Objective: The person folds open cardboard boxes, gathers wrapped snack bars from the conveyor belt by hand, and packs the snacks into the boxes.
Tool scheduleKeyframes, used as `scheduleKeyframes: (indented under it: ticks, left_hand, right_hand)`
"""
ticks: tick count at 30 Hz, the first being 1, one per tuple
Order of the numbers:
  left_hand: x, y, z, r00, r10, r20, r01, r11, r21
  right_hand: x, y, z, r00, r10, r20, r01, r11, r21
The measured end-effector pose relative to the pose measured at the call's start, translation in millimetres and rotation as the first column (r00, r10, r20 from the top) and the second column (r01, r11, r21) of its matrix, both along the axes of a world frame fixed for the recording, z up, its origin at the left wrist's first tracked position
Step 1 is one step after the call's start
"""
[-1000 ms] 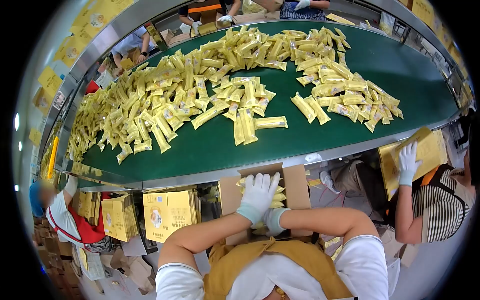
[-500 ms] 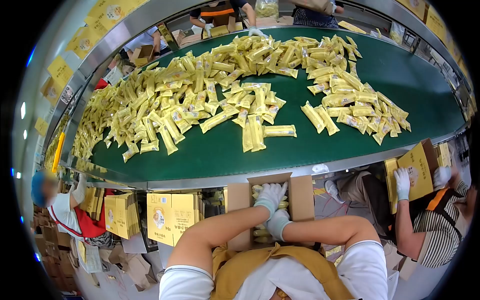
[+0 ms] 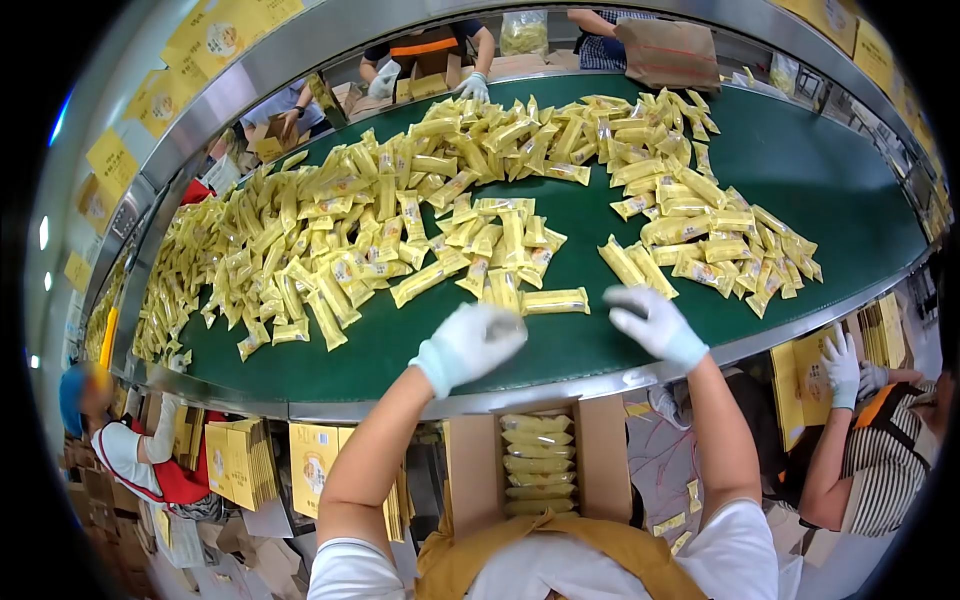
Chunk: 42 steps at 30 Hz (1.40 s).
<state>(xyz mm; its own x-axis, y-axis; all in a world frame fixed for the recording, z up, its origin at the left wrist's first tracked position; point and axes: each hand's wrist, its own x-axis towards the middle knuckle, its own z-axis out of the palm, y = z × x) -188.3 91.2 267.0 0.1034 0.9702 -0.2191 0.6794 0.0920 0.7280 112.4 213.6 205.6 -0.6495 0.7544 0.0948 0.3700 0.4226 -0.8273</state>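
Both of my hands wear white gloves and reach over the green conveyor belt point(image 3: 400, 370). My left hand point(image 3: 470, 345) is just in front of a few yellow packets point(image 3: 503, 290); its fingers are loosely bent and apart, with nothing seen in them. Beside it lies a single packet point(image 3: 556, 301), placed crosswise. My right hand point(image 3: 658, 325) is open, fingers pointing left, close to a pair of packets point(image 3: 637, 265). Below my hands, against my apron, stands an open cardboard box point(image 3: 600, 450) with a stack of yellow packets point(image 3: 540, 452) lying flat inside.
A large heap of packets point(image 3: 300, 230) spreads over the belt's left and back. Folded yellow cartons point(image 3: 235, 460) stand at left. A co-worker in stripes point(image 3: 880, 460) handles cartons at right; another in a red apron point(image 3: 180, 460) is at left. A brown bag point(image 3: 670, 55) sits across the belt.
My hands have left the box and moved up and apart over the belt. The row of packets in the box is now uncovered. A brown bag now rests at the belt's far edge.
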Motion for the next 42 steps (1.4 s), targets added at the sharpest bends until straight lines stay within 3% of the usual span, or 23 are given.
scheduleKeyframes:
  ticks: [2,4,6,9,11,12,15,17,21,24,28,29,35,37,39,40,42]
  left_hand:
    - [0.0,31.1,-60.9,0.895,0.315,-0.316,-0.191,0.911,0.366]
    - [9.5,62.4,-80.3,0.818,0.318,-0.479,-0.276,0.948,0.159]
    - [19.8,84.1,-87.9,0.719,0.311,-0.622,-0.342,0.937,0.073]
    - [7.3,96.2,-96.5,0.758,0.28,-0.589,-0.323,0.946,0.035]
    - [-17.9,95.3,-125.9,0.751,0.096,-0.653,-0.096,0.995,0.036]
    - [-30.8,91.3,-135.7,0.732,0.009,-0.682,0.018,0.999,0.033]
    - [-55.3,59.5,-114.9,0.677,-0.203,-0.707,0.27,0.963,-0.018]
    - [-65.7,37.1,-110.0,0.564,-0.341,-0.752,0.435,0.897,-0.08]
    - [-67.6,-11.2,-127.5,0.614,-0.265,-0.744,0.53,0.836,0.139]
    - [-62.5,-35.8,-136.8,0.761,-0.023,-0.648,0.279,0.913,0.296]
    - [-63.7,-51.1,-146.1,0.803,0.25,-0.541,-0.055,0.935,0.351]
    - [-68.8,-48.9,-152.2,0.815,0.287,-0.504,-0.152,0.944,0.293]
    - [-90.6,-26.7,-142.7,0.824,0.272,-0.497,-0.242,0.962,0.126]
    - [-92.4,-24.0,-134.3,0.834,0.236,-0.5,-0.212,0.972,0.104]
    - [-95.5,-23.1,-132.0,0.803,0.166,-0.572,-0.123,0.986,0.113]
    - [-96.9,-23.4,-131.0,0.783,0.133,-0.608,-0.08,0.99,0.113]
    - [-95.2,-28.8,-124.0,0.846,0.333,-0.416,-0.248,0.937,0.245]
  right_hand:
    - [-5.5,51.7,-52.2,0.886,-0.358,0.294,0.231,0.891,0.391]
    - [-29.9,78.7,-66.4,0.751,-0.42,0.51,0.298,0.904,0.306]
    - [-59.9,87.5,-64.7,0.64,-0.461,0.615,0.33,0.887,0.323]
    - [-97.7,86.3,-65.2,0.694,-0.374,0.615,0.191,0.92,0.343]
    - [-122.3,66.3,-58.8,0.728,-0.233,0.644,0.016,0.946,0.324]
    - [-129.3,51.6,-67.0,0.723,-0.301,0.622,0.013,0.906,0.423]
    - [-117.0,30.4,-72.5,0.767,-0.258,0.587,-0.052,0.887,0.459]
    - [-96.9,13.9,-71.5,0.784,-0.209,0.584,-0.116,0.875,0.469]
    - [-51.5,-17.5,-72.5,0.82,-0.184,0.542,-0.142,0.852,0.504]
    - [-22.1,-32.6,-78.7,0.836,-0.209,0.508,-0.145,0.808,0.572]
    - [1.6,-23.4,-100.2,0.87,-0.151,0.469,-0.113,0.866,0.488]
    - [4.9,-21.4,-103.6,0.865,-0.156,0.476,-0.123,0.856,0.503]
    - [-6.8,-2.6,-87.2,0.869,-0.197,0.454,-0.018,0.904,0.427]
    - [-4.8,4.4,-86.8,0.974,-0.167,0.154,0.12,0.953,0.277]
    - [-4.1,4.6,-66.3,0.969,-0.237,-0.071,0.243,0.965,0.098]
    - [-0.3,1.2,-48.9,0.96,-0.277,-0.047,0.28,0.957,0.079]
    - [12.0,1.2,-32.6,0.935,-0.347,0.077,0.32,0.915,0.248]
